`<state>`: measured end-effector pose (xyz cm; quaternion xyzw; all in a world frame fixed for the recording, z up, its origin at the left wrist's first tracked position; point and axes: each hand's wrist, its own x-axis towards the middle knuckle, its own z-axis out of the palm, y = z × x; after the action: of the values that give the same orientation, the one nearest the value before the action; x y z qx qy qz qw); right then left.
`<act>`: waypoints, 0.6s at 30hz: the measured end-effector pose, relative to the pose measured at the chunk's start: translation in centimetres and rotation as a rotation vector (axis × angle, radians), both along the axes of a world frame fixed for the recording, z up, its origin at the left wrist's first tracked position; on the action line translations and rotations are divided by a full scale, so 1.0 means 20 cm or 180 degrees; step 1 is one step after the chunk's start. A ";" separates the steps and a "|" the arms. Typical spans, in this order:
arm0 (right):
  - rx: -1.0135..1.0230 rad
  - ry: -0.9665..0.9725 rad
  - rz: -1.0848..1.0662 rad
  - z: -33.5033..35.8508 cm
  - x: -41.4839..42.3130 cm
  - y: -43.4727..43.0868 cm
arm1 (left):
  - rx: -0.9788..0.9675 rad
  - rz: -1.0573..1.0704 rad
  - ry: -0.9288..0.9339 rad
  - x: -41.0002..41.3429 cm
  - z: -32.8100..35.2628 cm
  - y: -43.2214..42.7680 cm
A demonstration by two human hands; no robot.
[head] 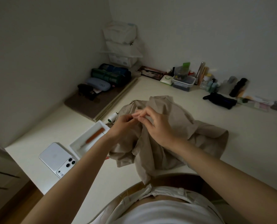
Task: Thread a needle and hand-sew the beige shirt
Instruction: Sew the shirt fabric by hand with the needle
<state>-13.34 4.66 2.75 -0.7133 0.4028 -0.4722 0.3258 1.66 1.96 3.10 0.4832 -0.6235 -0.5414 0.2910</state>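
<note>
The beige shirt (pixel 171 126) lies crumpled on the white table (pixel 231 130) in front of me, one part hanging over the near edge. Both hands hover just above it, fingertips meeting. My left hand (pixel 123 125) has its fingers curled and pinched at the tips. My right hand (pixel 154 125) pinches with thumb and forefinger right against the left fingertips. Whatever they pinch is too small to make out; no needle or thread is visible. A white thread spool (pixel 112 117) lies on the table just left of the shirt.
A white tray (pixel 79 143) holding an orange-handled tool (pixel 94 137) sits left of the shirt, a phone (pixel 57 159) face down beside it. Cases and boxes line the left wall. Containers, bottles and a black pouch (pixel 220 101) stand along the back wall.
</note>
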 end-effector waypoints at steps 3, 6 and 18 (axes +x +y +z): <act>0.0605 -0.0426 0.0100 0.00 0.01 0.05 | -0.0009 0.0164 -0.0066 0.02 0.01 0.00; 0.1147 -0.0597 -0.0198 -0.06 -0.06 0.08 | 0.0002 0.0378 -0.0219 0.03 0.01 -0.01; 0.0889 0.0362 -0.0979 -0.07 -0.19 0.13 | 0.0101 0.0438 -0.0025 0.02 0.00 0.02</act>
<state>-17.20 7.24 1.36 -0.6168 0.5860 -0.4149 0.3223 2.06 2.38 3.02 0.5316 -0.5812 -0.5281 0.3174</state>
